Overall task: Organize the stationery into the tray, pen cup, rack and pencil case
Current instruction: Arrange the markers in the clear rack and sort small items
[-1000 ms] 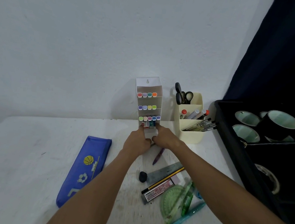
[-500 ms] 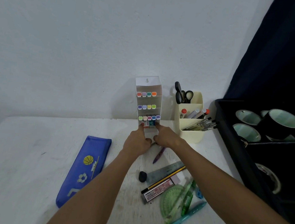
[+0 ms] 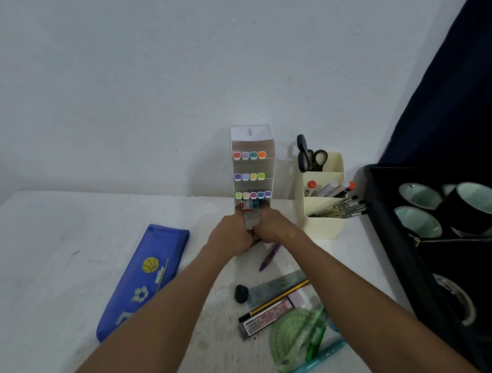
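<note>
Both my arms reached straight out over the table (image 3: 42,258) — my left hand (image 3: 230,233) and right hand (image 3: 274,228) curled side by side around the bottom of the rack (image 3: 252,169). The rack stood upright by the wall, just beside the pen cup (image 3: 322,210) — markers (image 3: 253,176) filled its shelves.

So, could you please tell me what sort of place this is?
Probably a home or study desk: a white table against a plain wall, a marker rack, and a cream pen cup.
</note>
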`<state>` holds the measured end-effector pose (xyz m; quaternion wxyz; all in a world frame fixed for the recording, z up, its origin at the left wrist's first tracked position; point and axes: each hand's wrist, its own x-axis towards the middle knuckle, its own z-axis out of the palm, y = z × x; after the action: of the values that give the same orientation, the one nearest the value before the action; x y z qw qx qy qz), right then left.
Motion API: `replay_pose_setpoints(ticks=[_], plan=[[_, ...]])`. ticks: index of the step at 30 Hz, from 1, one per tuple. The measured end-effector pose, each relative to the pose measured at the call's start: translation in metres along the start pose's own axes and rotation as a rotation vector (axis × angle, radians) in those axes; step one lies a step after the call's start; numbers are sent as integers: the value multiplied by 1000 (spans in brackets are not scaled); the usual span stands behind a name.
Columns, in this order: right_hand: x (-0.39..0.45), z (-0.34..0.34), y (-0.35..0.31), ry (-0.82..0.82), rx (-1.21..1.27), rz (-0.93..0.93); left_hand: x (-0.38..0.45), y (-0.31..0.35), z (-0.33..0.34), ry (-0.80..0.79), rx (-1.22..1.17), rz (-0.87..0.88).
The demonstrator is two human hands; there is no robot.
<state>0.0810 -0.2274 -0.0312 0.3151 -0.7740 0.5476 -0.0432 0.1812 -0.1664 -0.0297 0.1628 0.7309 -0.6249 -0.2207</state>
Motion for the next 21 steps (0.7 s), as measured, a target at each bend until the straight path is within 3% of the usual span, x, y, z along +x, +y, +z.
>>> replay_pose_setpoints(ticks=[7,17,21], plan=[[-3,-6,10,8,81,-16,-4,1,0,23,-41,12],[-19,-13,5,2,3,-61,-6,5,-6,-19,16,0],[-43,-21,9,129,83,-135,-19,5,-17,117,36,-11]])
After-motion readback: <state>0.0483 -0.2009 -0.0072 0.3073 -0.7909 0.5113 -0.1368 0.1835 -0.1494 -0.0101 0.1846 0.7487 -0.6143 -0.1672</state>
